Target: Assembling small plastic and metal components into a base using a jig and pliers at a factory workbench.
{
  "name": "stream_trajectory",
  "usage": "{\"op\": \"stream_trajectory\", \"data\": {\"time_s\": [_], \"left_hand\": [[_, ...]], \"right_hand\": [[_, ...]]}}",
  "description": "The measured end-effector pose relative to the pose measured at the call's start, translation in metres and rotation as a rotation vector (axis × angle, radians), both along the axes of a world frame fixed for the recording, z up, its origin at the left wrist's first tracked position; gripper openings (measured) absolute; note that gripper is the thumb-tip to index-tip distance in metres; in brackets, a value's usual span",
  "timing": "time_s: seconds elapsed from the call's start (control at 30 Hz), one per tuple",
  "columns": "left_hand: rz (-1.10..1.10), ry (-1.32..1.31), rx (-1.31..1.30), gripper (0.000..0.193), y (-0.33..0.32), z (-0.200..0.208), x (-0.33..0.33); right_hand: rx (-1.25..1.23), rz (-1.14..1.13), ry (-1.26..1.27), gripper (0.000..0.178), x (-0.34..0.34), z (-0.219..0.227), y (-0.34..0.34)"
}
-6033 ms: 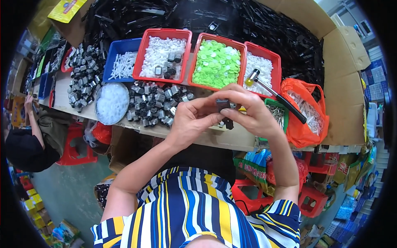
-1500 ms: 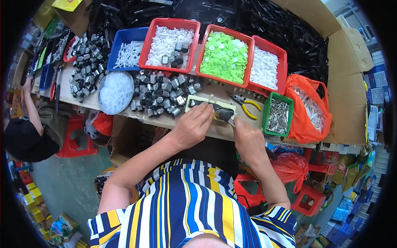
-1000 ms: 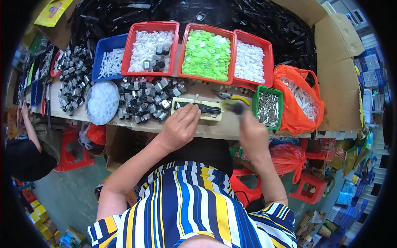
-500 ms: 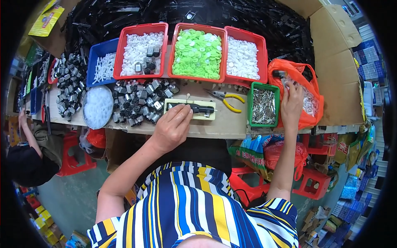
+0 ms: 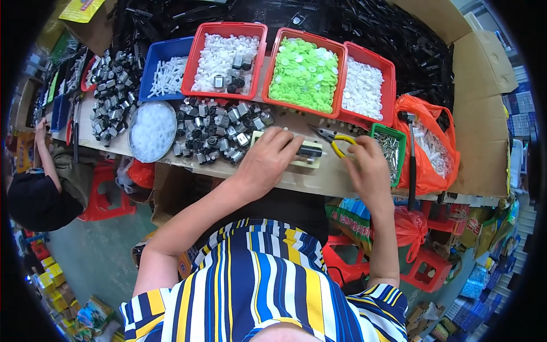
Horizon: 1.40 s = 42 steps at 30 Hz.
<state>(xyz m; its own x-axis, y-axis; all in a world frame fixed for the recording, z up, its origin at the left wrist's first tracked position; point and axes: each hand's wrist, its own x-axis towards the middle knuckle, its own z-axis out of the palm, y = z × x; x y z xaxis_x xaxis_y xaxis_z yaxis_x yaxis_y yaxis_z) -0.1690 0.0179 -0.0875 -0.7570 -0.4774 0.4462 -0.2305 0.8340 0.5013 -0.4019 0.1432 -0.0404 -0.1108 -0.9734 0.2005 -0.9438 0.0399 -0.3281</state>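
My left hand (image 5: pixel 266 158) reaches over a cream fixture block (image 5: pixel 313 162), fingers closed on a black plastic part (image 5: pixel 310 151) lying in it and covering much of both. Just right of the block, pliers with yellow handles (image 5: pixel 338 149) lie on the table, jaws pointing away to the left. My right hand (image 5: pixel 369 169) is at the handle ends, thumb and fingers apart; whether it touches them I cannot tell. Beside it stands a green tray (image 5: pixel 403 159) of small metal pins. A hammer (image 5: pixel 412 162) with a black handle leans against the orange bag.
Across the back stand a blue tray (image 5: pixel 149 57) of white pieces and red trays (image 5: pixel 264 43) of white and green parts. Small motors (image 5: pixel 213 128) lie heaped left of the block, by a round tub (image 5: pixel 152 132). An orange bag (image 5: pixel 447 171) sits right. Another person (image 5: pixel 45 188) works far left.
My right hand has let go of the hammer at the orange bag and moved left to the pliers. My left hand stays on the black part. The whole view has shifted slightly.
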Motion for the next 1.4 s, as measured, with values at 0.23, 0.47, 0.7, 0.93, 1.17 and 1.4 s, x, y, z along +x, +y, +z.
{"op": "stream_trajectory", "data": {"time_s": [0.23,0.47,0.7,0.93,1.17,1.4], "left_hand": [[-0.058,0.398,0.871,0.039,-0.028,0.034,0.009],[-0.027,0.684,1.263,0.024,-0.032,0.018,0.003],[0.023,0.857,1.579,0.017,-0.035,0.02,0.002],[-0.005,0.933,1.748,0.036,-0.028,0.027,0.003],[0.035,0.943,1.286,0.036,-0.02,0.029,-0.01],[0.074,0.526,0.532,0.031,0.0,-0.002,0.0]], "right_hand": [[0.133,0.008,0.263,0.025,0.011,-0.019,-0.02],[0.233,-0.157,0.244,0.023,0.013,-0.016,-0.036],[0.037,-0.102,0.245,0.019,0.008,-0.019,-0.034],[-0.049,-0.087,-0.487,0.009,-0.001,0.002,-0.02],[0.029,-0.012,-0.997,0.01,0.005,0.023,-0.01],[-0.014,0.003,-0.998,0.015,0.011,0.024,-0.005]]}}
